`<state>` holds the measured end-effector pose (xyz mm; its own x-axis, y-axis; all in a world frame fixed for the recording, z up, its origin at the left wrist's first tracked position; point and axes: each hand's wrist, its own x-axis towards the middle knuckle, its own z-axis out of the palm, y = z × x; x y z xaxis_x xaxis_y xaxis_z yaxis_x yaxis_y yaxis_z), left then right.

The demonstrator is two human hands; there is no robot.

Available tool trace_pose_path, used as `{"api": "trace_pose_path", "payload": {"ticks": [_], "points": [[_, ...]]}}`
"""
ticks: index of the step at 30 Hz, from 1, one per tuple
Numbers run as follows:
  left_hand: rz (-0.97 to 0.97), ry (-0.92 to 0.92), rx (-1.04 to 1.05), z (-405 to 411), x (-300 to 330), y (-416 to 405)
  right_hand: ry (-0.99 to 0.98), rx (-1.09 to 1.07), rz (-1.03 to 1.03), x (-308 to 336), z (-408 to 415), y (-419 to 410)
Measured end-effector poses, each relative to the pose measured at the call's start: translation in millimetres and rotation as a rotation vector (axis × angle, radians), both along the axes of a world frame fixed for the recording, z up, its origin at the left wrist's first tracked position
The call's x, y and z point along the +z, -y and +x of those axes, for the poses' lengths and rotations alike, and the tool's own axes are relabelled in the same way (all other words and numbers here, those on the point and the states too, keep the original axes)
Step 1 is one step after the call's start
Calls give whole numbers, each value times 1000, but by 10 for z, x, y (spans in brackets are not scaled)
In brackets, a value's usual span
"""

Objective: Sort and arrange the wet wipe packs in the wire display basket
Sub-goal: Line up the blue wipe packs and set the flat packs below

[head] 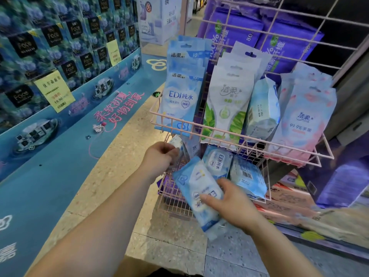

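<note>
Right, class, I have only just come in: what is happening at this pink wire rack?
A person is sorting wet wipe packs at a pink wire rack. The right hand grips a blue and white pack at the front of the lower basket. The left hand holds a smaller pack at that basket's left end. In the upper basket, blue, green and pink packs stand upright in rows.

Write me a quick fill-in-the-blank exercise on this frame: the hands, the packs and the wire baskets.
1. The right hand grips a blue-and-white pack over the ____ pink wire basket.
2. In the upper basket, the pack with green leaves stands ____.
3. The pack with its barcode showing lies in the ____ basket.
4. The left hand holds a ____ pack.

Missing words: lower; upright; lower; small
</note>
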<state>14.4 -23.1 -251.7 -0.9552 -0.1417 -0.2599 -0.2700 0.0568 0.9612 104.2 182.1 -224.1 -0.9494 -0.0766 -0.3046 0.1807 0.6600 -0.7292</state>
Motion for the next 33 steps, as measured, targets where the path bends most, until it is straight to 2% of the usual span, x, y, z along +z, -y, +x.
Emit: {"api": "trace_pose_path", "payload": {"ticks": [2,5,7,9,12,13,16,18,22,26,30,33], "points": [[-292,-64,83,-165,-83,-113,17,-123,-118,-32,28,-118],[-769,-18,92,-297,-43,-283,21,-241,-244,-59,34,-223],[-978,-1,46,-356,12,-399,25,-290,-297,-60,40,-247],[-1053,46,28,-386,28,-477,35,-316,-337,-65,66,-259],[-911,75,35,-390,0,-453,74,-333,-419,-49,123,-268],[-771,50,30,-359,-8,-405,95,-340,-444,-30,134,-277],[-170,-79,38,-83,43,-229,141,-347,-512,55,132,-304],[26,-111,8,161,146,-104,157,-344,-542,110,121,-310],[190,-99,-66,426,268,90,213,-336,-619,234,113,-320],[182,-169,-87,515,443,227,297,-235,-636,367,124,-420],[212,-101,-161,661,608,314,359,-89,-653,409,123,-604],[223,-167,-240,676,794,339,348,66,-539,600,98,-641]]}}
